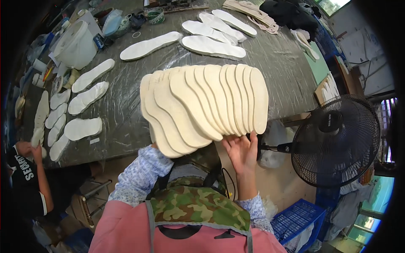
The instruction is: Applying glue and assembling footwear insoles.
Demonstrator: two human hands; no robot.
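Now a fan of cream insoles [204,101] is held, long axes pointed away from the grip, left ones slanted leftward; its near edge is pinched by the right hand [241,152], thumb spread from fingers. The left hand is hidden beneath, its grip untellable. Beyond, white insoles [214,47] are laid out.

Right hand [242,152] palm up
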